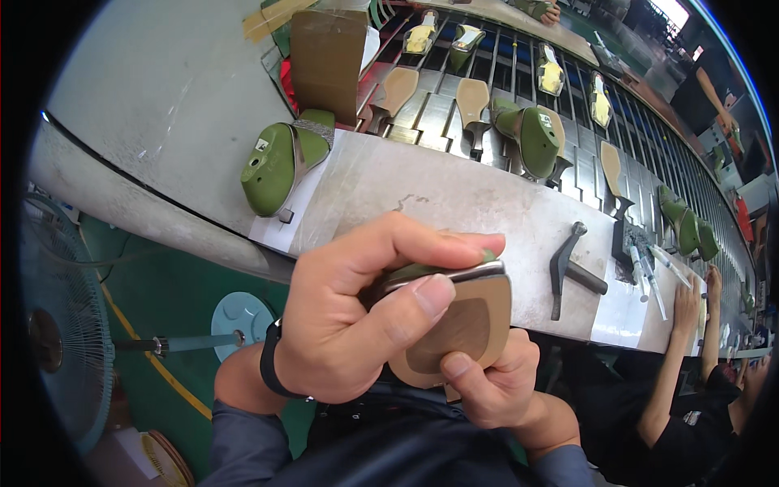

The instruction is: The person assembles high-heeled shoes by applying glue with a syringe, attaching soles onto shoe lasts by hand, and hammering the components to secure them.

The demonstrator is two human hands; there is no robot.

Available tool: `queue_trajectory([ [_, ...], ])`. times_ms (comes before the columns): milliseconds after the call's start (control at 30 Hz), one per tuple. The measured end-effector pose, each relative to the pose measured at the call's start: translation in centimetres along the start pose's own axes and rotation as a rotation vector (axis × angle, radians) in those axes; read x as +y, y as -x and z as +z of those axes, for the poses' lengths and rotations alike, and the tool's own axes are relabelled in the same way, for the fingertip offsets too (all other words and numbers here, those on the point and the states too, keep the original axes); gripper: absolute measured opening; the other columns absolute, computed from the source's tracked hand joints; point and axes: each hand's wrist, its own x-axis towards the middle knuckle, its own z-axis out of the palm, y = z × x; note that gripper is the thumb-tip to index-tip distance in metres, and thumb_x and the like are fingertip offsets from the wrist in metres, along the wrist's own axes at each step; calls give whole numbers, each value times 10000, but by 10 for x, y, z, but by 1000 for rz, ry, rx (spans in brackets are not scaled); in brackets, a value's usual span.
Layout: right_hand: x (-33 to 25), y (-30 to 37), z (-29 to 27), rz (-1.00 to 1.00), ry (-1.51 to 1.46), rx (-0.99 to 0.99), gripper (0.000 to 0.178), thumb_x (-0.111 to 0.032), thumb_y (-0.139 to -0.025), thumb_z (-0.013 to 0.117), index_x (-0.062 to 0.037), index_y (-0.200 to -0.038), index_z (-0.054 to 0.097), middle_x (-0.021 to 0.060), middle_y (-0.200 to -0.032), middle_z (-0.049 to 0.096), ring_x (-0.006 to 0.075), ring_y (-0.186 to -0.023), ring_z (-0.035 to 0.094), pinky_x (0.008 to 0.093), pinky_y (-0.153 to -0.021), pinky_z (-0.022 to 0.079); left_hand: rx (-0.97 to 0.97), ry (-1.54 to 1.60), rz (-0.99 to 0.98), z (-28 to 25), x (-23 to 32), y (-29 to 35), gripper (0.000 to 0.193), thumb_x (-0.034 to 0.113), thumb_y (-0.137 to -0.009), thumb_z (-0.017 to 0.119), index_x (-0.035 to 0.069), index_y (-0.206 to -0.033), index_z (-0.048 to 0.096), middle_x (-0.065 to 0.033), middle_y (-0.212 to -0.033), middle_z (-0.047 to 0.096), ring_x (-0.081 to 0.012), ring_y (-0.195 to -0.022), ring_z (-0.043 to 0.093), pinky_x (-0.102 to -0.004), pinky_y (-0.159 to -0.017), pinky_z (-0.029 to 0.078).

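Note:
Both my hands are closed on one shoe close in front of me. Its tan sole point(487, 312) has a darker oval in the middle and a dark, shiny edge, and a sliver of green shows at the top. My left hand point(341, 300) wraps over its left and upper side, thumb lying along the edge. The lower right side is pinched by my right hand point(503, 385), with the thumb pressed on the tan face. Fingers hide much of the shoe. Left of it on the bench stands a green shoe last point(272, 174) with a strap around it.
A hammer point(565, 264) lies right on the bench point(389, 178), near slim tubes point(645, 272). Beyond runs a slatted conveyor point(430, 118) carrying lasts and tan soles. A cardboard box point(324, 65) stands at the back left. A co-worker's arms point(686, 325) reach in at right; a fan point(61, 325) stands left.

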Motion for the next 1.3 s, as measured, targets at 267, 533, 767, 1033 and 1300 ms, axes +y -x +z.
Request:
queue_trajectory([
  [267, 3, -6, 16, -36, 67, -116, 137, -117, -963, 766, -36, -854, 747, 88, -663, 665, 223, -547, 644, 337, -514, 490, 45, -393, 66, -7, 23, 3, 273, 113, -925, 787, 36, -976, 530, -278, -1078, 769, -237, -1028, 763, -413, -1017, 567],
  [533, -12, -35, -7, 191, 87, -117, 180, -169, -991, 750, 2, -1046, 768, 49, -741, 711, 109, -610, 657, 308, -571, 516, 31, -39, -154, -27, 10, -50, 455, 403, -1146, 440, -22, -1239, 573, -261, -1156, 751, -258, -1028, 749, -360, -920, 595],
  [767, 7, -59, -37, 208, -320, 9, 307, -203, -1072, 662, 66, -1210, 713, 86, -1043, 763, 102, -900, 688, 271, -806, 556, -138, 617, 57, -29, -51, -70, 597, 434, -1155, 383, -34, -1507, 497, -185, -1414, 608, -247, -1270, 630, -386, -1105, 506],
  [1033, 16, -60, -50, 130, -310, 21, 300, -175, -1078, 648, 66, -1247, 706, 117, -1130, 767, 144, -983, 710, 295, -891, 564, -156, 490, 142, -24, -69, -80, 550, 353, -1148, 478, -41, -1533, 469, -138, -1395, 655, -182, -1239, 664, -348, -1075, 536],
  [1300, 17, -64, -58, 128, -218, 26, 316, -188, -1088, 618, 67, -1261, 684, 138, -1152, 758, 181, -1006, 727, 321, -898, 588, -154, 310, 276, -25, -80, -83, 581, 299, -1131, 531, -41, -1584, 402, -137, -1430, 627, -182, -1319, 606, -329, -1119, 482],
])
